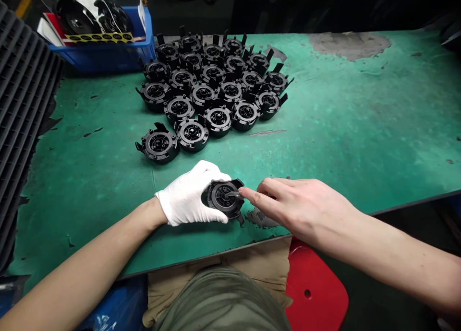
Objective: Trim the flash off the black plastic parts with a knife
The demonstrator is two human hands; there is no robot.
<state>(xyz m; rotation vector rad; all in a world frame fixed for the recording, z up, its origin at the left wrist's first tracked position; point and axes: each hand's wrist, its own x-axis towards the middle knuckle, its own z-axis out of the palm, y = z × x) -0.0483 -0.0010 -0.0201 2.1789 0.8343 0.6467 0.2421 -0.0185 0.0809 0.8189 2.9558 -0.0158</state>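
Note:
My left hand [196,194], in a white glove, is wrapped round the left side of a round black plastic part [224,199] near the table's front edge. Tabs stick out from the part's right side, and its ribbed inner face is turned up. My bare right hand [288,199] comes in from the right, fingers closed on a small pointed blade [234,194]. The blade's tip lies over the middle of the part; whether it touches cannot be made out. Most of the blade's grip end is hidden in my fingers.
Several like black parts [192,133] stand in close rows on the worn green table [342,129]. At the back left is a blue bin [101,57] with black pieces inside. A ribbed dark grey panel [25,105] borders the left side; a red stool [317,288] is below the front edge.

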